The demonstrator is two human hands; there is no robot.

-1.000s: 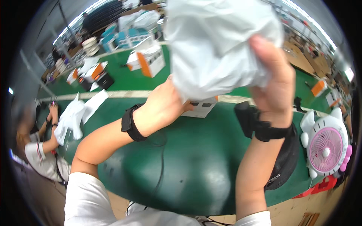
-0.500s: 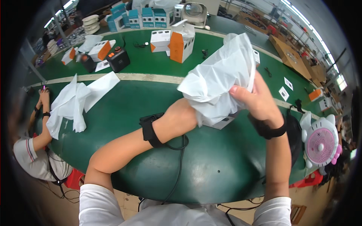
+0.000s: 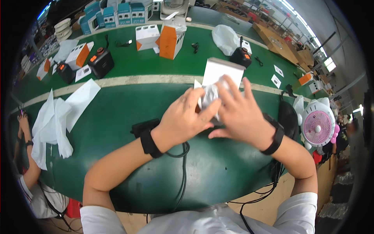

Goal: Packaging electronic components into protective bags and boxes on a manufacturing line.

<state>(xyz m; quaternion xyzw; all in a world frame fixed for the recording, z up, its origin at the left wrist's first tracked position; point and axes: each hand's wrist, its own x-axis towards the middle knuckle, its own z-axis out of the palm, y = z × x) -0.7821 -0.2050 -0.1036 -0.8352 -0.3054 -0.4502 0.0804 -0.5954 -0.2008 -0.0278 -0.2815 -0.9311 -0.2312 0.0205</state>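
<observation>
Pressing crumpled white bag [image 3: 212, 94] onto green table [image 3: 117, 128]: left hand [image 3: 185, 119], right hand [image 3: 237, 113], fingers curled, gripping it.

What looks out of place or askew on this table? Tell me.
Nothing looks spilled or damaged. The left hand and right hand press a crumpled white plastic bag against a white box; loose white bags lie rumpled at the table's left edge.

Factory packing or assembly line. Indicators: a long green workbench [image 3: 117, 128] with a pale lane stripe running its length; repeated white-and-orange cartons [image 3: 170, 39] and identical small black devices [image 3: 101, 62] spaced along it; stacked blue-and-white boxes [image 3: 117, 13] at the far edge; loose plastic bags [image 3: 50, 124]; another seated person [image 3: 27, 171] at the left; further benches beyond.
</observation>
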